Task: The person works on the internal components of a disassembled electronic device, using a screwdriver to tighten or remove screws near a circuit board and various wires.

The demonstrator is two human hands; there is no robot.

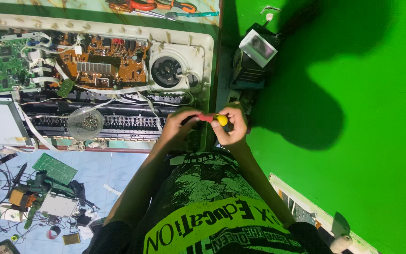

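A person holds a small red and yellow screwdriver (213, 118) over an opened machine.

The screwdriver sits between both hands, just above the near edge of the open machine (95, 70). The left hand (177, 124) pinches its red end, and the fingers of the right hand (233, 127) wrap tight around its yellow end. The machine's cover is already off, so its orange board (104, 61), green board (1, 66) and round speaker (167, 71) all show. A clear dish of screws (85, 123) rests on the machine, left of the hands. More parts lie on the floor (95, 169) below the machine.
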